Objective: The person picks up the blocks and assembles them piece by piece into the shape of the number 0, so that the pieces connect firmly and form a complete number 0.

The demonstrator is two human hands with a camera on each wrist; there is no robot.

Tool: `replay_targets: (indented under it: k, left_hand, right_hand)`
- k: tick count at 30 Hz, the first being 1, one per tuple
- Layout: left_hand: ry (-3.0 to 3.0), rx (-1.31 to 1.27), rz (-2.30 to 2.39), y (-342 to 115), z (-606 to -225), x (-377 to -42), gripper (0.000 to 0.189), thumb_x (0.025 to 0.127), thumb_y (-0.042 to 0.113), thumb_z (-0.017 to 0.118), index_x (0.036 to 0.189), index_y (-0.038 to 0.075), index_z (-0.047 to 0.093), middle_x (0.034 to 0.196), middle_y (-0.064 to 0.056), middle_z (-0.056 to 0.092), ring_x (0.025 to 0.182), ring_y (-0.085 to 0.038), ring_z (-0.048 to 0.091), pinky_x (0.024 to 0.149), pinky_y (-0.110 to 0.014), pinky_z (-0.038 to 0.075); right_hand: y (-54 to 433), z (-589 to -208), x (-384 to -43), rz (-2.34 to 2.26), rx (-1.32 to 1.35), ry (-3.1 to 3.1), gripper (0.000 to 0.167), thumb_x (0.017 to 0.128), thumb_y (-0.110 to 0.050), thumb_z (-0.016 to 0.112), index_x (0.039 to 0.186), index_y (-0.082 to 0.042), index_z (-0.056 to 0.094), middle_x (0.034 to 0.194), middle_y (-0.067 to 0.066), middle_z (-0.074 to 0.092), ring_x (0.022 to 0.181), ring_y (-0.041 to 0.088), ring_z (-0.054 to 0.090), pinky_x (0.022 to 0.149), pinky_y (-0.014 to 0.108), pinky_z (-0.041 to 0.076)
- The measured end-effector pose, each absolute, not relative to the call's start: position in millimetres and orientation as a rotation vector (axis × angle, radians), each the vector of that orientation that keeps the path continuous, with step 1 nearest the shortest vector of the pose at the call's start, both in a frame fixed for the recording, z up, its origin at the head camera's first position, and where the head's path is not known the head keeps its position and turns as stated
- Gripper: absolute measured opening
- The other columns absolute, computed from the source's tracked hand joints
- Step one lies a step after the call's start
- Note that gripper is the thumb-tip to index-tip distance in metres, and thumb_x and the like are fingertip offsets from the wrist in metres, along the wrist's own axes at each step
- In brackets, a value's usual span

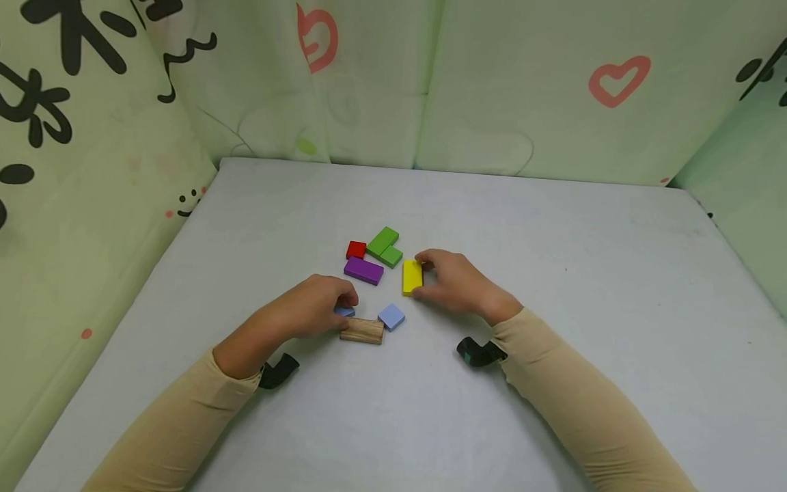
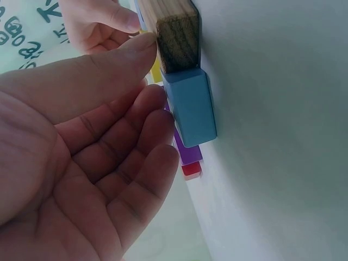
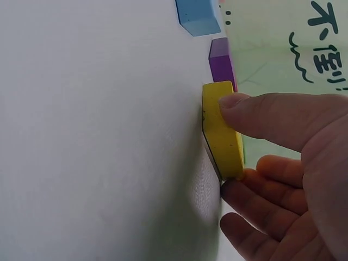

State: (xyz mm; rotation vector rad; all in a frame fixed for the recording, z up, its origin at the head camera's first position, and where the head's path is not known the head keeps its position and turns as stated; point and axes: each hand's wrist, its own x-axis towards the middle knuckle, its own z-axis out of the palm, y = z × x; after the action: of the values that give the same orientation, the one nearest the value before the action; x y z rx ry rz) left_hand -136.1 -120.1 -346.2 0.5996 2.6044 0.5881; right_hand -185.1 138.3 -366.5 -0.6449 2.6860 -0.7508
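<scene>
The right hand's (image 1: 451, 279) fingers are clamped on the two ends of the yellow block (image 1: 410, 280). The left hand's (image 1: 316, 304) fingers bend beside the left blue block (image 2: 191, 111), thumb at the wood block (image 1: 364, 332); whether they grip, I cannot tell. The step looks like arranging blocks; the next move seems to call for small, level shifts. The right blue block (image 1: 391, 317) sits by the wood block's right end. Farther over the bench (image 1: 553, 232), the purple block (image 1: 363, 270), red block (image 1: 356, 249), small green block (image 1: 391, 257) and long green block (image 1: 382, 241) leave little room to yellow's left.
</scene>
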Motion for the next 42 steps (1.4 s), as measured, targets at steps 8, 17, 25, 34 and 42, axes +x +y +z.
replay_targets:
  k: [8, 17, 25, 34, 42]
  left_hand:
    - [2.600, 0.580, 0.581, -119.2, -347.0, -136.7, 0.027, 0.087, 0.008, 0.078, 0.112, 0.004, 0.068, 0.104, -0.003, 0.067, 0.100, -0.021, 0.060, 0.092, -0.035, 0.053]
    - [2.600, 0.576, 0.577, -119.0, -347.2, -137.0, 0.027, 0.087, 0.008, 0.078, 0.113, 0.004, 0.068, 0.105, -0.003, 0.067, 0.101, -0.021, 0.060, 0.092, -0.035, 0.053]
    - [2.601, 0.584, 0.571, -119.2, -347.0, -137.0, 0.027, 0.087, 0.008, 0.078, 0.112, 0.004, 0.068, 0.105, -0.003, 0.067, 0.101, -0.021, 0.060, 0.092, -0.036, 0.053]
    - [2.600, 0.583, 0.571, -118.7, -347.1, -136.7, 0.027, 0.088, 0.008, 0.078, 0.112, 0.004, 0.068, 0.105, -0.003, 0.067, 0.101, -0.021, 0.060, 0.092, -0.036, 0.053]
    - [2.599, 0.590, 0.569, -118.6, -345.0, -136.0, 0.027, 0.088, 0.008, 0.078, 0.113, 0.004, 0.068, 0.104, -0.003, 0.066, 0.100, -0.021, 0.060, 0.093, -0.036, 0.052]
  right_hand:
    - [134.8, -366.5, -181.8, -0.750, -0.674, 2.685, 0.062, 0.090, -0.019, 0.074, 0.139, 0.008, 0.048, 0.132, 0.020, 0.058, 0.122, 0.032, 0.054, 0.108, 0.045, 0.040]
    - [133.3, -366.3, -180.4, -0.721, -0.678, 2.690, 0.065, 0.090, -0.021, 0.073, 0.141, 0.008, 0.046, 0.134, 0.020, 0.057, 0.124, 0.033, 0.052, 0.110, 0.045, 0.037]
    - [135.3, -363.8, -180.1, -0.712, -0.720, 2.704, 0.062, 0.091, -0.020, 0.071, 0.140, 0.009, 0.047, 0.135, 0.021, 0.056, 0.125, 0.033, 0.052, 0.110, 0.045, 0.037]
    - [133.7, -365.6, -179.7, -0.723, -0.731, 2.701, 0.061, 0.091, -0.019, 0.072, 0.139, 0.009, 0.048, 0.133, 0.021, 0.057, 0.123, 0.033, 0.053, 0.109, 0.045, 0.038]
    - [131.9, -364.4, -178.3, -0.726, -0.729, 2.694, 0.060, 0.091, -0.021, 0.073, 0.138, 0.009, 0.050, 0.131, 0.020, 0.058, 0.122, 0.032, 0.054, 0.109, 0.044, 0.038]
